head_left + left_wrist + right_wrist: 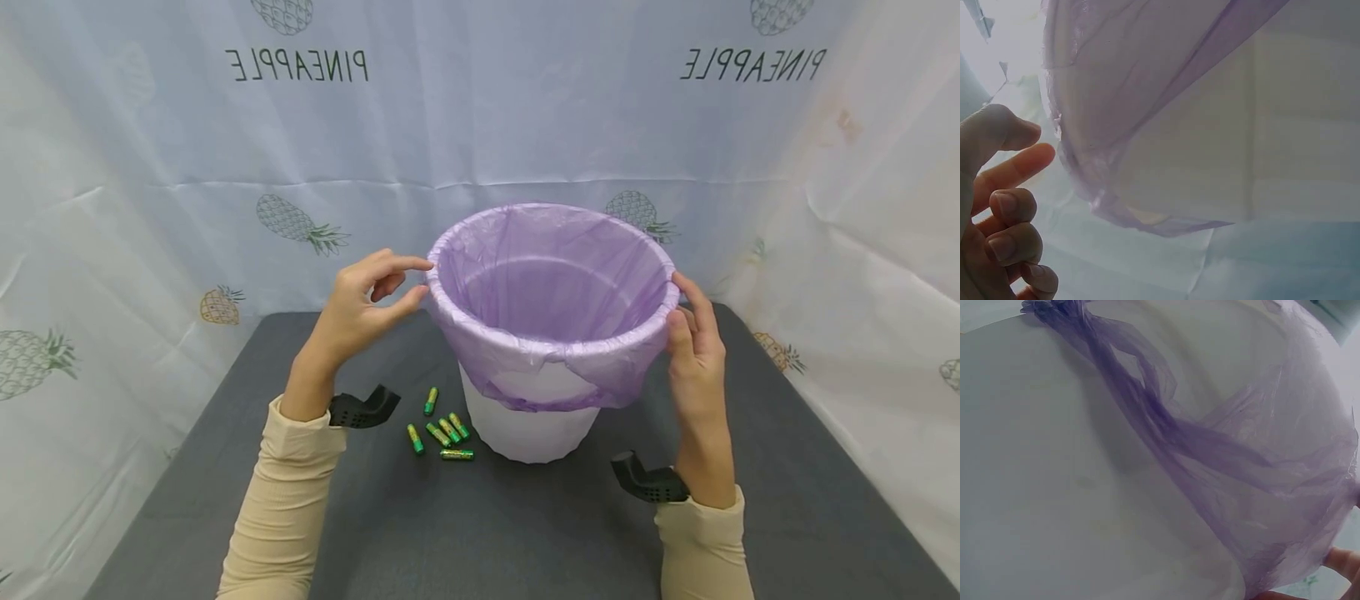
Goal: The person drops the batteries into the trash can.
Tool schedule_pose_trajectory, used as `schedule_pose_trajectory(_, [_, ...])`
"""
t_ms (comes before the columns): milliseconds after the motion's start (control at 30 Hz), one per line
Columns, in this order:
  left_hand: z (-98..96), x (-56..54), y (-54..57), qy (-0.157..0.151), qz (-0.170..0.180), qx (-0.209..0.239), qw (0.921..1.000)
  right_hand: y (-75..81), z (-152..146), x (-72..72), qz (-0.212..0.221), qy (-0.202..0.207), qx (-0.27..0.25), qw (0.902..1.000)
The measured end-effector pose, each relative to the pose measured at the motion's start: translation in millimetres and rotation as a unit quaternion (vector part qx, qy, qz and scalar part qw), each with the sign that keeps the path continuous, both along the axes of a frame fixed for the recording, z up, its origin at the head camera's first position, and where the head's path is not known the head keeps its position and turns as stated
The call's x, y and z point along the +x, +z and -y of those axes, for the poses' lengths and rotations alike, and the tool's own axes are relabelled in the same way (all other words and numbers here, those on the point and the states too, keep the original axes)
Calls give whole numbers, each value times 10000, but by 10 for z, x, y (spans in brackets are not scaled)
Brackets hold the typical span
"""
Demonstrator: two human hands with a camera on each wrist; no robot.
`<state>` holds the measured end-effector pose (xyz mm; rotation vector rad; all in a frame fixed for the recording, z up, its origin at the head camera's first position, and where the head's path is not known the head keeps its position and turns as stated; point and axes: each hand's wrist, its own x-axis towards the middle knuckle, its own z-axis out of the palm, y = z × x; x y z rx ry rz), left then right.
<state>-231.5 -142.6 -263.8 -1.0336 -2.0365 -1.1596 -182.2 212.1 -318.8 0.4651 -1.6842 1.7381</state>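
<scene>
Bin [528, 437] of white plastic is standing upright on a dark counter [480, 533] in the head view, its long axis running up and down, its wide mouth facing upward. A translucent purple liner [555, 300] is covering the inside, folding over the rim and hanging partway down the outer wall. Six green-and-gold batteries [449, 430] are lying outside, left of the base: three are slanting side by side, two are pointing roughly away from the viewer, and one is lying crosswise, nearest. The two hands are working well apart, on opposite sides of the mouth. The left hand [363, 300] is touching the rim with its index fingertip, thumb and index finger spreading apart. The right hand [697, 346] is resting its fingers on the rim, thumb lower outside; whether it is pinching the liner cannot be told. A patterned curtain [480, 125] is hanging behind.

In the left wrist view, thumb and index tips are sitting just beside the liner's edge while the other fingers are curling inward.

In the right wrist view, the liner is bunching at upper left and running diagonally down the white wall; fingertips are touching it at the right.
</scene>
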Motion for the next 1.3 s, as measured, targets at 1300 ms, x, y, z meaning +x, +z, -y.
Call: schedule_pose_trajectory(1300, [599, -34, -1043, 701, 2234, -459, 9711, -18, -1, -27, -260, 483, -200, 9983])
